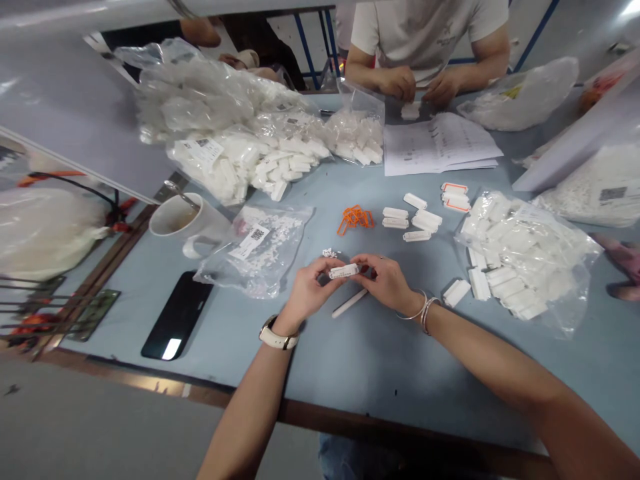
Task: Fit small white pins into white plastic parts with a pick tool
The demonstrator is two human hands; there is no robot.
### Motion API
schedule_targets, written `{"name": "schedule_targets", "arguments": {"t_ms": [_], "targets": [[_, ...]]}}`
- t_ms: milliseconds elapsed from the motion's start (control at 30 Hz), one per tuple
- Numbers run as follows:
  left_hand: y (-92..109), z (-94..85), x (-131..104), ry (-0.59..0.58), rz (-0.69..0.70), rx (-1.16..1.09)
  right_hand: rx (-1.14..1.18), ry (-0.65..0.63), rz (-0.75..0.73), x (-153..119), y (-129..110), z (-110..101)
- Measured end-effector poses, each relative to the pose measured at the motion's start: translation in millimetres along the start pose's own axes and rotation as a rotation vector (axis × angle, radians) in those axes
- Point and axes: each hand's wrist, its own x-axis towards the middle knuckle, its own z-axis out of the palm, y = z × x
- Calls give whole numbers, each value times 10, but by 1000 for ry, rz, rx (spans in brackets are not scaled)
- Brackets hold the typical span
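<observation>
A small white plastic housing (344, 271) is held level above the table between my two hands. My left hand (311, 288) pinches its left end between thumb and fingers. At the other end, the fingers of my right hand (387, 280) close on it. Beneath my hands lies a white pen-like stick (349, 303), partly hidden by the right fingers. Just beyond the housing is a little heap of tiny white parts (330, 253). Farther off sit a pile of orange plastic frames (355, 219) and several loose white housings (417, 235). Two housings with orange frames (456, 197) lie to their right.
On the left are a black phone (177, 317), a white mug (177, 217) with a spoon, and a bag of tiny parts (270, 247). Bags of white pieces stand at the back (225, 160) and right (530, 247). A co-worker's hands (400, 83) are across the table, near papers (435, 147).
</observation>
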Motion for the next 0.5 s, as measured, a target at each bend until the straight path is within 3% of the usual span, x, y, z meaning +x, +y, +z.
{"name": "schedule_targets", "arguments": {"t_ms": [100,200,367,500], "targets": [[-35,-12,2,71,-26,52,-23,98,-7,2,15,-14],[-43,-37,5,117,-67,83,-78,107,-140,-20,12,-31],[-50,-53,12,131,-92,96,-258,-198,-456,-72,-81,-54],[-78,-35,21,146,-78,122,-406,-346,-572,-77,-140,-59]]}}
